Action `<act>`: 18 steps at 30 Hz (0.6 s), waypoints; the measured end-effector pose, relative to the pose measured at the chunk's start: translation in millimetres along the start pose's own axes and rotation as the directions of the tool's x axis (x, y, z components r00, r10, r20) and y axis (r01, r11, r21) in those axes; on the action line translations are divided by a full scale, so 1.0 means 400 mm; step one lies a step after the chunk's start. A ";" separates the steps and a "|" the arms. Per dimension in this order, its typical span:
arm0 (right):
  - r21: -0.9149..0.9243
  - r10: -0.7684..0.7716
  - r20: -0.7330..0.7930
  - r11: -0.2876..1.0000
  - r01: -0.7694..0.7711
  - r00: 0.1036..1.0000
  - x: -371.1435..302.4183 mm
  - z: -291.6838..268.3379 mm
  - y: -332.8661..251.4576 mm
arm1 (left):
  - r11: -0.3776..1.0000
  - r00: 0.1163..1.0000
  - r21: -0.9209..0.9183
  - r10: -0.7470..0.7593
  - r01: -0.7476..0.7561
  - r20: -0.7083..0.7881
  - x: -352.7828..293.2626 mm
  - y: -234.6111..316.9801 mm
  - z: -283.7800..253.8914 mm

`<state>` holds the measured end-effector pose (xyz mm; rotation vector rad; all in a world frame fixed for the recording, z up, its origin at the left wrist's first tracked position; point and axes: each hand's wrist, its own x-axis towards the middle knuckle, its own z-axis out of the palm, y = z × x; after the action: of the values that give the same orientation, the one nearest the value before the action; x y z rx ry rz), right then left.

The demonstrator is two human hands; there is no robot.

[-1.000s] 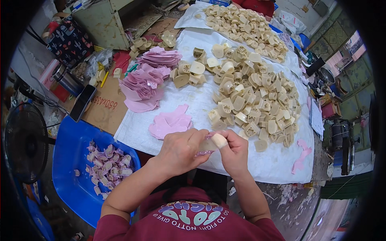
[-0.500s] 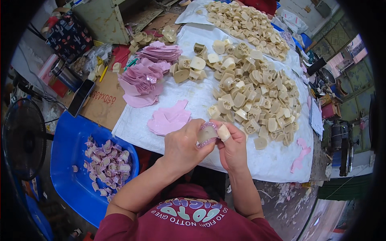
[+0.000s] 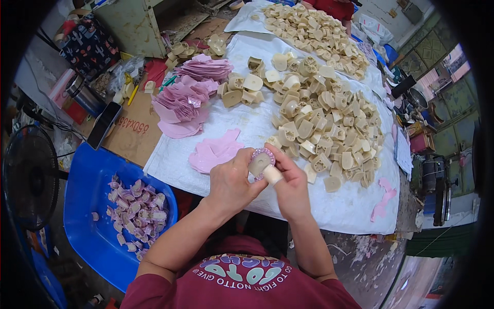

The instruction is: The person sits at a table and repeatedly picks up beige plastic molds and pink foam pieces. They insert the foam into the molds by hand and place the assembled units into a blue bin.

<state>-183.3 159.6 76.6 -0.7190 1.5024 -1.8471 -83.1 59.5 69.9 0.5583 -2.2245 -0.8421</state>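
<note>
Between my two hands is a beige plastic shoe heel point(image 3: 260, 162) with glittery pink covering around its rim, its pale flat face turned up. My left hand point(image 3: 228, 184) closes round its left side. My right hand point(image 3: 292, 193) pinches the right edge, index finger along the far rim and the thumb, wrapped in a beige finger cover point(image 3: 272, 175), over the near edge. Just beyond my left hand lie loose pink cut pieces point(image 3: 216, 150) on the white cloth point(image 3: 247, 121). To the right of my hands spreads a heap of bare beige heels point(image 3: 329, 118).
At lower left, a blue plastic tub point(image 3: 85, 206) holds several pink-covered heels point(image 3: 136, 211). Stacks of pink pieces point(image 3: 182, 98) sit at the table's left. A phone point(image 3: 104, 125), a steel flask point(image 3: 85, 98) and a black fan point(image 3: 31, 177) stand farther left. Another person's red sleeve point(image 3: 332, 7) shows at the far end.
The heel has turned in my fingers and moved slightly left. My right hand has come left, its covered thumb now over the heel's near edge. A bit more of the far person shows.
</note>
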 end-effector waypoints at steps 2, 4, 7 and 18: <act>0.022 0.006 0.000 1.000 -0.006 1.000 -0.007 0.014 0.001 | 1.000 1.000 0.002 0.029 -0.029 -0.012 -0.002 -0.007 0.008; 0.039 -0.003 0.016 0.999 0.002 1.000 0.001 0.000 0.011 | 0.994 0.994 0.020 0.105 -0.104 -0.045 -0.002 -0.009 0.018; 0.059 -0.025 0.089 0.998 0.020 0.996 0.005 -0.021 -0.001 | 0.991 0.991 0.017 0.131 -0.130 -0.040 -0.001 0.009 -0.004; -0.197 -0.230 0.133 0.947 0.253 0.964 0.009 -0.032 0.009 | 0.504 0.936 -0.793 -0.106 0.341 0.335 -0.009 0.000 -0.031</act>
<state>-194.8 164.4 70.6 -1.1329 1.6151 -1.8038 -71.7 56.4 75.3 0.2495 -1.6139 -2.0687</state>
